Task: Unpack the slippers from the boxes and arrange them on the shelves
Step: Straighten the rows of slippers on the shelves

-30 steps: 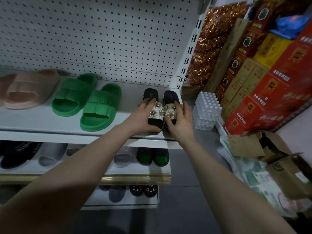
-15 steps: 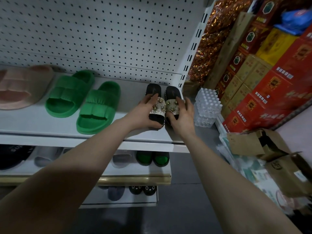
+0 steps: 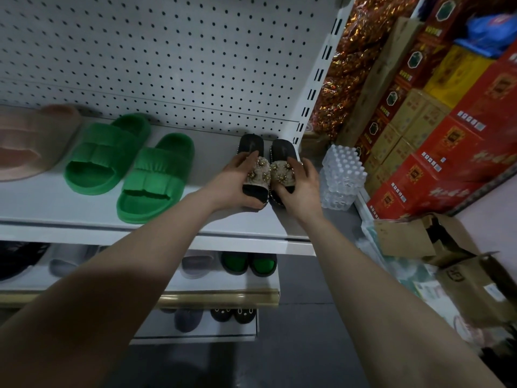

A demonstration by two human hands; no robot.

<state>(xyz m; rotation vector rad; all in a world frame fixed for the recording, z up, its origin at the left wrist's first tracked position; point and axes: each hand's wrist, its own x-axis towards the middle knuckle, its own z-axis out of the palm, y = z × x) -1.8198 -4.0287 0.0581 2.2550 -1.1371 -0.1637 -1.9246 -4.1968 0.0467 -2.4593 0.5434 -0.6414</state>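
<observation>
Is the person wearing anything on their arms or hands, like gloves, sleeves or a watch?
No. The left forearm and right forearm are bare, with no sleeve in view. The left hand and right hand have no gloves, and neither wrist carries a watch or bracelet. Any ring would be too small to tell.

No text is legible: print on the red cartons right of the shelf upright and the cardboard box logo are blurred.
</observation>
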